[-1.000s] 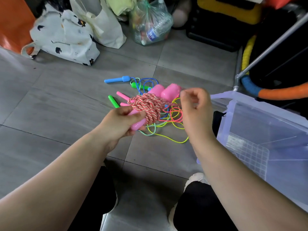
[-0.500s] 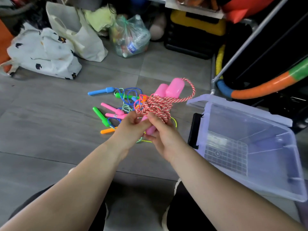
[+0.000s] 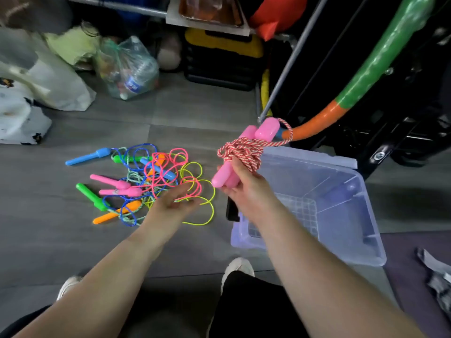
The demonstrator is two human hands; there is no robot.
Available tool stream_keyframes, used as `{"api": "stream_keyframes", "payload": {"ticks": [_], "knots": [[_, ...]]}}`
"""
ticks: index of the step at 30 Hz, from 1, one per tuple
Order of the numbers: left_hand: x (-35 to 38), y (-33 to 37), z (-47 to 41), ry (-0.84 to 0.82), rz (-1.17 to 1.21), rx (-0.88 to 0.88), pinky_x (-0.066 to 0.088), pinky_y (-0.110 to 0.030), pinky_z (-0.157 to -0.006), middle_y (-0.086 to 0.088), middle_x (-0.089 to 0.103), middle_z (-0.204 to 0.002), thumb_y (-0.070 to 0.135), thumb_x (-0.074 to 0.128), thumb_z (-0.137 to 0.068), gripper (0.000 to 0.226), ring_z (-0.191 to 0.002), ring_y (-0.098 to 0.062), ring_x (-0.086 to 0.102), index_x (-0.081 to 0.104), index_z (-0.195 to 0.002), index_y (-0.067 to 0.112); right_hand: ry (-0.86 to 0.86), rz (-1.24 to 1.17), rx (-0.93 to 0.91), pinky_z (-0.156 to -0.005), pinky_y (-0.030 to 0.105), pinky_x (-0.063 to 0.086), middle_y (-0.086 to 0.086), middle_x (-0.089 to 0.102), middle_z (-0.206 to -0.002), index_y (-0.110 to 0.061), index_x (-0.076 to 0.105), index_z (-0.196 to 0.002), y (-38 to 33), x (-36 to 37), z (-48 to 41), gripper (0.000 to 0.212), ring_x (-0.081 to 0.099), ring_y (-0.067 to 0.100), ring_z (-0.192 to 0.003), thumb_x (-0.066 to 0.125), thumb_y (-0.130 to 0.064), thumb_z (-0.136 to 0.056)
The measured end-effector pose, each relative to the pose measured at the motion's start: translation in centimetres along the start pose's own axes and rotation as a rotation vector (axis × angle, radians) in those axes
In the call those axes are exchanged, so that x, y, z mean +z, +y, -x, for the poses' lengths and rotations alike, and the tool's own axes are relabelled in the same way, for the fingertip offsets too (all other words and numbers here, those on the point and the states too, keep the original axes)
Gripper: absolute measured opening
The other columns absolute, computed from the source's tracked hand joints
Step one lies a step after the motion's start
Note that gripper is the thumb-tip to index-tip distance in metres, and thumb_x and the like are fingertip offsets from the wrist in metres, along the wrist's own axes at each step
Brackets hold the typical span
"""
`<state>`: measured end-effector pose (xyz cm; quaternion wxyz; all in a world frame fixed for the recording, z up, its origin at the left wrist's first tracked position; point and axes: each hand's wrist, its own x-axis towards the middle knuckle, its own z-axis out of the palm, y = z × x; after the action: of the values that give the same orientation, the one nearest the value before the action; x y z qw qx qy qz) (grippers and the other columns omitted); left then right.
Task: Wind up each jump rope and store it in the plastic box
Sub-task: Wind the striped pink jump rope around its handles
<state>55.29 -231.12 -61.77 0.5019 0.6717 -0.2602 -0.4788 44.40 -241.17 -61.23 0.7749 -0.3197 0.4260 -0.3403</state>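
A wound-up jump rope [image 3: 240,152] was held up in the air, just by the left side of the plastic box [image 3: 310,156]. Its red and white cord was wrapped many times round its two fat pink handles [image 3: 266,129]. The rope was gripped by the right hand [image 3: 246,191], with the fingers curled round the low ends of the handles. The box was set open on the floor [image 3: 195,106], at the right side.

The left hand [image 3: 170,203] was held open, palm up, with the fingers loose. Nothing was gripped in it. It was held just over a messy pile of other jump ropes [image 3: 156,172], which was spread on the middle of the floor. Blue, pink, yellow and green cords were tangled together there. A blue handle [image 3: 85,157], a green handle [image 3: 90,196] and an orange handle [image 3: 109,215] were seen at the left of the pile.

Along the far edge of the floor, a white bag [image 3: 61,86] and a clear bag of bottles [image 3: 127,69] were placed. An orange and green hoop [image 3: 324,115] was seen behind the box.
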Motion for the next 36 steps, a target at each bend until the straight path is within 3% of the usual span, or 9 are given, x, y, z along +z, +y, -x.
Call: {"api": "stream_keyframes", "payload": {"ticks": [4, 8, 11, 16, 22, 26, 29, 32, 36], "knots": [[2.8, -0.9, -2.5, -0.077, -0.367, 0.010, 0.039, -0.013, -0.068, 0.004, 0.057, -0.091, 0.013, 0.052, -0.088, 0.016, -0.091, -0.014, 0.052, 0.062, -0.093, 0.025, 0.047, 0.287, 0.153, -0.058, 0.020, 0.055, 0.009, 0.062, -0.094, -0.010, 0.056, -0.087, -2.3, -7.6, -1.3, 0.014, 0.057, 0.018, -0.081, 0.045, -0.015, -0.092], [8.0, -2.7, -6.4, -0.213, -0.605, 0.123, 0.037, -0.026, -0.087, -0.009, 0.054, -0.115, 0.016, 0.048, -0.090, 0.023, -0.106, -0.022, 0.052, 0.055, -0.112, 0.020, 0.161, 0.494, 0.318, -0.064, 0.026, 0.056, 0.003, 0.059, -0.089, 0.000, 0.050, -0.116, -1.5, -15.4, -3.1, 0.028, 0.056, 0.015, -0.082, 0.046, -0.012, -0.091], [11.0, -5.4, -8.6, -0.211, -0.777, 0.152, 0.025, -0.029, -0.107, -0.001, 0.024, -0.151, 0.025, 0.043, -0.093, 0.054, -0.136, -0.020, 0.028, 0.023, -0.143, 0.019, 0.248, 0.602, 0.460, -0.088, 0.038, 0.048, 0.004, 0.055, -0.085, 0.001, 0.047, -0.120, 0.9, -19.1, -5.7, 0.035, 0.052, 0.022, -0.095, 0.051, -0.014, -0.089], [12.7, -8.5, -11.8, -0.200, -0.930, 0.253, 0.000, -0.025, -0.111, 0.010, -0.007, -0.155, 0.034, 0.036, -0.094, 0.062, -0.143, -0.012, -0.001, 0.000, -0.145, 0.025, 0.318, 0.757, 0.655, -0.093, 0.037, 0.046, 0.012, 0.055, -0.107, -0.006, 0.048, -0.118, 5.2, -22.2, -11.0, 0.036, 0.054, 0.018, -0.089, 0.053, -0.025, -0.088], [13.1, -13.3, -13.8, -0.151, -0.981, 0.542, 0.035, -0.032, -0.103, -0.013, 0.049, -0.136, 0.033, 0.035, -0.084, 0.055, -0.126, -0.024, 0.044, 0.035, -0.133, 0.008, 0.244, 0.804, 0.685, -0.091, 0.037, 0.050, 0.011, 0.056, -0.103, -0.009, 0.053, -0.108, 9.5, -23.6, -16.2, 0.032, 0.059, 0.024, -0.095, 0.056, -0.030, -0.085], [13.2, -14.4, -14.1, -0.100, -0.861, 0.636, 0.026, -0.033, -0.103, -0.006, 0.036, -0.138, 0.029, 0.036, -0.083, 0.053, -0.124, -0.015, 0.031, 0.028, -0.132, 0.012, 0.163, 0.863, 0.744, -0.068, 0.032, 0.051, 0.011, 0.054, -0.079, -0.009, 0.053, -0.081, 11.4, -23.4, -18.1, 0.019, 0.054, 0.019, -0.067, 0.057, -0.027, -0.085], [13.3, -14.5, -14.3, -0.096, -0.835, 0.649, 0.020, -0.028, -0.099, -0.001, 0.026, -0.137, 0.030, 0.036, -0.084, 0.053, -0.125, -0.013, 0.027, 0.025, -0.133, 0.013, 0.115, 0.950, 0.755, -0.080, 0.033, 0.047, 0.007, 0.054, -0.082, -0.013, 0.050, -0.088, 12.1, -22.7, -18.5, 0.016, 0.050, 0.017, -0.072, 0.052, -0.028, -0.088], [13.4, -14.6, -14.3, -0.087, -0.816, 0.654, 0.021, -0.029, -0.099, -0.003, 0.024, -0.137, 0.030, 0.036, -0.084, 0.053, -0.125, -0.013, 0.027, 0.025, -0.132, 0.014, 0.121, 1.044, 0.653, -0.065, 0.022, 0.041, 0.001, 0.055, -0.077, -0.013, 0.055, -0.089, 11.6, -22.3, -18.7, 0.010, 0.053, 0.016, -0.074, 0.055, -0.022, -0.086], [13.3, -14.8, -14.4, -0.079, -0.808, 0.654, 0.020, -0.029, -0.099, -0.002, 0.024, -0.138, 0.038, 0.030, -0.091, 0.048, -0.125, -0.013, 0.027, 0.024, -0.132, 0.014, 0.288, 1.049, 0.436, -0.089, 0.029, 0.038, 0.017, 0.053, -0.121, -0.001, 0.036, -0.131, 11.1, -22.9, -19.0, 0.062, 0.052, 0.029, -0.113, 0.067, -0.011, -0.078]]}}
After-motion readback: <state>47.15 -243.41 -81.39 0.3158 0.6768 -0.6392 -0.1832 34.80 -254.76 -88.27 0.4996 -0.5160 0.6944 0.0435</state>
